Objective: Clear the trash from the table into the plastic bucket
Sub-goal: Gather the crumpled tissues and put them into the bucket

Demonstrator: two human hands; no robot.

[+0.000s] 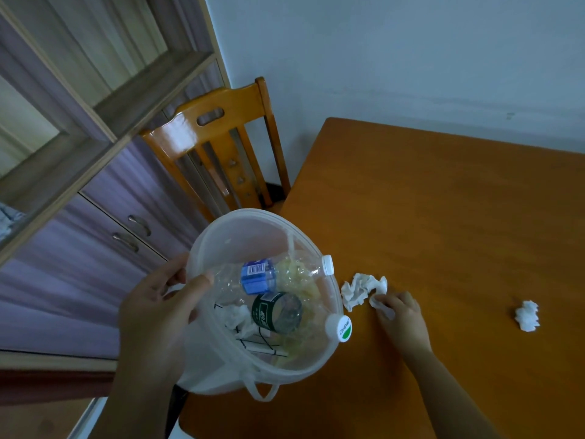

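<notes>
Partly hidden left hand (152, 315) fingers clamp bucket (316, 365) rim, right hand (400, 315) fingers pinch crumpled tissue (361, 291), forearms cropped

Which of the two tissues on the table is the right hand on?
The larger tissue beside the bucket; the right hand pinches its edge. The smaller tissue lies untouched, farther right.

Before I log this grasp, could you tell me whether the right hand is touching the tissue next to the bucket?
Touching. The head view shows the right hand with its fingers pinching the tissue.

Bottles (269, 277) in bucket (240, 223); tissues (359, 289) right, on table (443, 201).
</notes>
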